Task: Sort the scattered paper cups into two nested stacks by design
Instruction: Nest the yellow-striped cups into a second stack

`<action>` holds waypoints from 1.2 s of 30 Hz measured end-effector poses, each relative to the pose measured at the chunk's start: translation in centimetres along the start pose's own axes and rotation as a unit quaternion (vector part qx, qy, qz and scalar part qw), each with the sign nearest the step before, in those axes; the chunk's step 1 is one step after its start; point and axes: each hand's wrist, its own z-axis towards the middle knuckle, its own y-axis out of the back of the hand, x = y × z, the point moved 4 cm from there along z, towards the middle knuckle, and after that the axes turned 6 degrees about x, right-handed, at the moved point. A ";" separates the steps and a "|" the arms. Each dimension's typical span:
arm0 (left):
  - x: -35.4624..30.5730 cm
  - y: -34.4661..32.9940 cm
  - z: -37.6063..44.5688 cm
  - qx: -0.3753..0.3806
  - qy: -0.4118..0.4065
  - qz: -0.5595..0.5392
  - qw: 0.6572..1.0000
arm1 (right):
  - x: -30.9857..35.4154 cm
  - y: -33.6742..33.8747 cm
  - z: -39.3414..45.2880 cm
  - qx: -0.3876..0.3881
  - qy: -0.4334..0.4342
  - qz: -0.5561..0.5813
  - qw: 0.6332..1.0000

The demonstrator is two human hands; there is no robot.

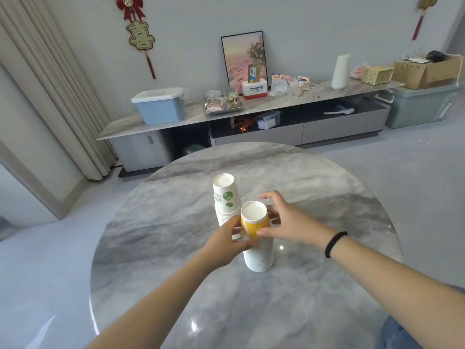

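Nearest, two bare forearms reaching in over a round grey marble table [176,285], a black band [334,244] on the right wrist. Left hand [226,241] curled onto the yellow-striped stack [258,238] of upturned cups from its left; right hand [284,220] with thumb on the top cup's front and fingers spread behind it. Just beyond, touching or nearly so, the green-leaf stack [225,197], also upside down. Farther off, a low cabinet [251,122] with a blue box [159,105] and a framed picture [244,57]
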 end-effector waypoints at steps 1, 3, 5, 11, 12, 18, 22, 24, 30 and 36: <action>0.4 0.2 0.0 0.009 0.007 0.005 1.000 | -0.8 -0.2 0.0 0.015 -0.011 0.000 1.000; 1.3 0.8 0.1 0.025 0.032 0.032 0.999 | -2.1 -0.7 0.0 0.048 -0.031 -0.009 0.998; 2.5 1.9 0.3 -0.013 0.080 0.060 0.995 | -3.6 -1.5 0.1 0.074 -0.049 -0.016 0.996; 4.4 3.4 2.2 -0.139 0.148 -0.018 0.979 | -6.7 -5.4 1.1 0.076 -0.091 0.063 0.991; 4.6 3.1 3.1 -0.134 0.128 -0.037 0.982 | -7.2 -5.9 1.5 0.065 -0.090 0.076 0.991; 6.8 2.5 7.0 -0.146 0.087 -0.108 0.980 | -8.2 -7.3 3.8 0.007 -0.092 0.141 0.986; 8.8 4.5 7.3 -0.166 0.096 -0.131 0.973 | -7.8 -7.7 6.0 0.001 -0.096 0.153 0.984; 10.1 6.5 7.1 -0.175 0.088 -0.132 0.972 | -7.0 -8.2 7.6 0.008 -0.090 0.149 0.985; 17.7 14.9 5.2 -0.268 0.124 -0.122 0.947 | -3.4 -12.5 14.9 0.051 -0.058 0.150 0.986; 21.0 22.2 1.8 -0.330 0.135 -0.140 0.924 | 1.0 -18.7 21.2 0.089 -0.027 0.141 0.986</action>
